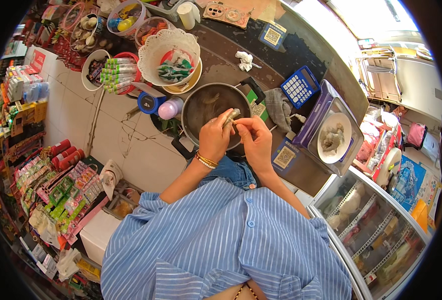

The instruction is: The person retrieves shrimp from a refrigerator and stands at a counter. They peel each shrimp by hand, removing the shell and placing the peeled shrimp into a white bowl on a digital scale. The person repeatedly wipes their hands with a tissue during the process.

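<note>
My left hand [215, 135], with beaded bracelets on the wrist, grips a greyish shrimp [230, 117] over the pot. Thumb and fingertips of my right hand [256, 137] pinch a thin stick like a toothpick [235, 122], its tip against the shrimp. Below both hands is a two-handled metal pot [188, 98] of murky water, where another shrimp [210, 98] seems to lie. To the right, a white bowl [324, 152] with several grey shrimps [332, 138] stands on the tray of a purple weighing scale [311, 112].
Around the pot on the dark counter [221, 47] are a blue calculator [300, 86], a grey cloth [278, 108], crumpled tissue [245, 61] and a lacy white basket [149, 56]. A pink-lidded bottle [170, 108] stands left of the pot. A glass-topped freezer [371, 228] borders the right side.
</note>
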Demonstrator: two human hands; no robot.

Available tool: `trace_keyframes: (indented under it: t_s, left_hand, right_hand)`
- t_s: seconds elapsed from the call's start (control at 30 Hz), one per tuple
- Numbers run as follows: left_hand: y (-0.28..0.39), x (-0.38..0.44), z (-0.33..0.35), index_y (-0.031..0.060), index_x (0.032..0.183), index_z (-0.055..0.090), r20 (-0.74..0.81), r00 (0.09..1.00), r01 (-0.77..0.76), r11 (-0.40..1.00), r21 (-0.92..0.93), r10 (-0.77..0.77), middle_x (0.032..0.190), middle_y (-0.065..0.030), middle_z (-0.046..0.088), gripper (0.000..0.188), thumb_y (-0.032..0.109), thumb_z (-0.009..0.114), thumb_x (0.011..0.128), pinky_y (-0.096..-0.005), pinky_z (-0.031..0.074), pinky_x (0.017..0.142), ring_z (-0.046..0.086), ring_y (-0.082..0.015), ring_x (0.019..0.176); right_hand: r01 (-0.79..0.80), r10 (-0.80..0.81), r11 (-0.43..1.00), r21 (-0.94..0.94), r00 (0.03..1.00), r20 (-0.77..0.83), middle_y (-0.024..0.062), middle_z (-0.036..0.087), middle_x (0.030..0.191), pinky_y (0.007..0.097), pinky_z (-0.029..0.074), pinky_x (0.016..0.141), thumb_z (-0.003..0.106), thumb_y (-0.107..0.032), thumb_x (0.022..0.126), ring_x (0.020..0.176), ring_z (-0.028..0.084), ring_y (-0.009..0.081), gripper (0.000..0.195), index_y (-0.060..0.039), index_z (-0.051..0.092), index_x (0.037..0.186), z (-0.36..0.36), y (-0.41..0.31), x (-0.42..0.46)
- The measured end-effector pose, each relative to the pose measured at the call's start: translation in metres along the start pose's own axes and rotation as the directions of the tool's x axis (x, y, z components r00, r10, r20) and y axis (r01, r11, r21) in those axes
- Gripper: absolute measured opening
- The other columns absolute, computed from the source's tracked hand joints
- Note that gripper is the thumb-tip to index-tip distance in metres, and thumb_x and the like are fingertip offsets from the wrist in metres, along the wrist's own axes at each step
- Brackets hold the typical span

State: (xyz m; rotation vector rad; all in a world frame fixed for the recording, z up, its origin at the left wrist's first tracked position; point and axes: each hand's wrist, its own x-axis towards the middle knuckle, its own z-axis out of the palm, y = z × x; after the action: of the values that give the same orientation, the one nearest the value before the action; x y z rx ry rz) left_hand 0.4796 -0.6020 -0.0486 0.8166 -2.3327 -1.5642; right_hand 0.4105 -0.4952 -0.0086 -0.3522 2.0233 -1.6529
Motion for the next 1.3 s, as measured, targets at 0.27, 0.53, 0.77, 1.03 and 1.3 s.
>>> trace_keyframes:
  t_s: [0.27,0.53,0.77,1.03,1.3]
  left_hand:
    - [-0.005,0.006,0.000,0.0047,0.124,0.066,0.027,0.998,0.052,0.998,0.026,-0.053,0.075,-0.0085,0.070,0.031,0.009,0.059,0.093,-0.0343,0.052,0.066,0.068,-0.0223,0.070]
    - [-0.026,0.013,0.003,0.0043,0.125,0.065,0.034,0.995,0.092,0.995,0.048,-0.094,0.072,-0.0068,0.069,0.031,0.012,0.058,0.096,-0.0328,0.051,0.065,0.067,-0.0200,0.067]
    - [-0.022,0.010,-0.003,0.0055,0.126,0.065,0.085,0.993,0.080,0.997,-0.002,-0.079,0.074,-0.0062,0.068,0.032,0.009,0.059,0.094,-0.0326,0.051,0.068,0.066,-0.0206,0.070]
    - [-0.015,0.002,0.001,0.0064,0.128,0.064,0.077,0.992,0.108,0.992,-0.060,-0.103,0.075,-0.0072,0.068,0.036,0.004,0.059,0.091,-0.0347,0.052,0.069,0.067,-0.0234,0.071]
    - [-0.010,0.004,0.006,0.0056,0.127,0.064,0.081,0.984,0.168,0.982,-0.083,-0.161,0.076,-0.0072,0.068,0.037,0.002,0.060,0.091,-0.0330,0.052,0.067,0.066,-0.0217,0.069]
  right_hand:
    - [-0.045,0.045,0.998,0.043,0.999,-0.003,0.0025,0.059,0.082,0.0223,0.044,0.061,0.067,-0.002,0.091,0.069,0.057,0.0078,0.006,0.0009,0.070,0.095,-0.006,-0.002,0.002]
    - [-0.067,0.065,0.995,0.072,0.998,0.024,-0.0012,0.056,0.084,0.0192,0.042,0.058,0.066,-0.006,0.094,0.066,0.053,0.0044,0.010,-0.0008,0.070,0.102,-0.029,-0.014,0.031]
    - [-0.004,0.016,0.962,-0.272,0.999,0.043,0.0002,0.059,0.071,0.0235,0.043,0.053,0.065,-0.008,0.093,0.057,0.051,0.0058,0.014,-0.0024,0.072,0.104,-0.053,0.004,0.134]
    - [0.061,-0.056,0.928,-0.367,0.998,0.024,0.0070,0.059,0.072,0.0320,0.045,0.060,0.069,-0.011,0.089,0.062,0.056,0.0169,0.018,-0.0061,0.072,0.106,-0.035,0.123,0.233]
    - [0.038,-0.022,0.822,-0.568,0.999,0.034,0.0091,0.060,0.074,0.0365,0.047,0.064,0.072,-0.013,0.086,0.067,0.059,0.0245,0.023,-0.0105,0.071,0.108,-0.047,0.143,0.228]
